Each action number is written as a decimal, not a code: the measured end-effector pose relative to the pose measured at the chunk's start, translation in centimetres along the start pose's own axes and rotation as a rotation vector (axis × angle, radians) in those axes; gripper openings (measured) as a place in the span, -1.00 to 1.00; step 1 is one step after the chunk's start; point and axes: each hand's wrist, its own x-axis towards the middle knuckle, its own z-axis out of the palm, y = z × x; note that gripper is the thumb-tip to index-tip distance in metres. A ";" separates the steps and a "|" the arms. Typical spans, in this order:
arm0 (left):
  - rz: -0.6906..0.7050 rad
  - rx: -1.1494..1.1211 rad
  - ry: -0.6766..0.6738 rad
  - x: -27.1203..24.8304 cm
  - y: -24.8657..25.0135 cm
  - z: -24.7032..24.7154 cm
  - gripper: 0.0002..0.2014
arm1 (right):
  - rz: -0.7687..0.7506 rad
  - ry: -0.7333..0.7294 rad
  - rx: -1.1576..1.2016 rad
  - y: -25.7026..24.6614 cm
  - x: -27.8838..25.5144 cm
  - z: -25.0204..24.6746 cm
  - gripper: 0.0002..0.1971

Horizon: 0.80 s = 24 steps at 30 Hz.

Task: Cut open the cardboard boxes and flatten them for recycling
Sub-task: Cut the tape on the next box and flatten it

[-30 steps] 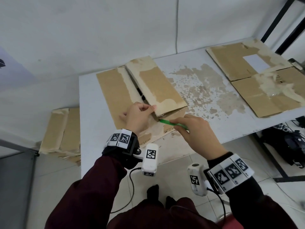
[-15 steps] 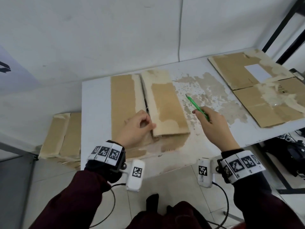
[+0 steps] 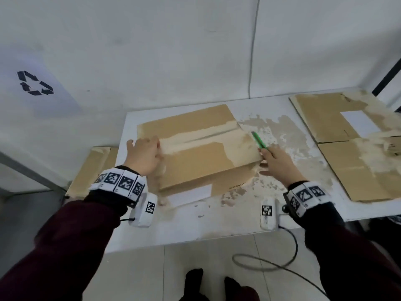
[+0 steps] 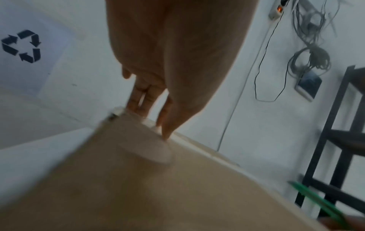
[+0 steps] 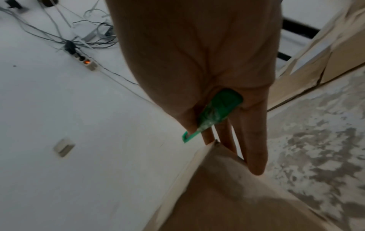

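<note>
A brown cardboard box (image 3: 201, 161) lies crosswise on the white table (image 3: 217, 224), its pale taped seam running left to right. My left hand (image 3: 144, 157) rests against the box's left end. In the left wrist view its fingers (image 4: 142, 96) are straight, their tips on the box's (image 4: 158, 187) edge. My right hand (image 3: 276, 161) is at the box's right end and pinches a green cutter (image 3: 258, 141) that points up and away. In the right wrist view the cutter (image 5: 219, 109) sits between thumb and forefinger, with the other fingers straight along the box's (image 5: 227, 195) corner.
Flattened cardboard (image 3: 351, 157) covers the table's right side. More flat cardboard (image 3: 93, 170) lies lower down, left of the table. A recycling sign (image 3: 34, 83) is on the left wall, and a black shelf frame (image 3: 388, 77) stands at the far right. A cable (image 3: 271, 263) trails across the floor.
The box has turned from lengthwise to crosswise. My left hand moved from its near end to its left end. The right hand with the cutter came to the right end.
</note>
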 end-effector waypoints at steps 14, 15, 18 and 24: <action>0.139 -0.232 0.183 -5.5 13.3 6.9 -0.56 | -0.020 -0.264 0.166 2.9 -8.3 2.3 -0.87; 0.143 -0.218 0.211 -5.3 13.2 7.2 -0.55 | -0.080 -0.213 0.071 3.3 -7.8 1.8 -0.86; 0.176 -0.160 0.219 -4.7 12.7 7.2 -0.43 | -0.197 -0.154 -0.032 3.6 -6.5 0.4 -0.86; 0.199 -0.171 0.275 -3.2 12.5 6.8 -0.54 | -0.276 -0.191 -0.048 2.9 -4.7 -0.4 -0.74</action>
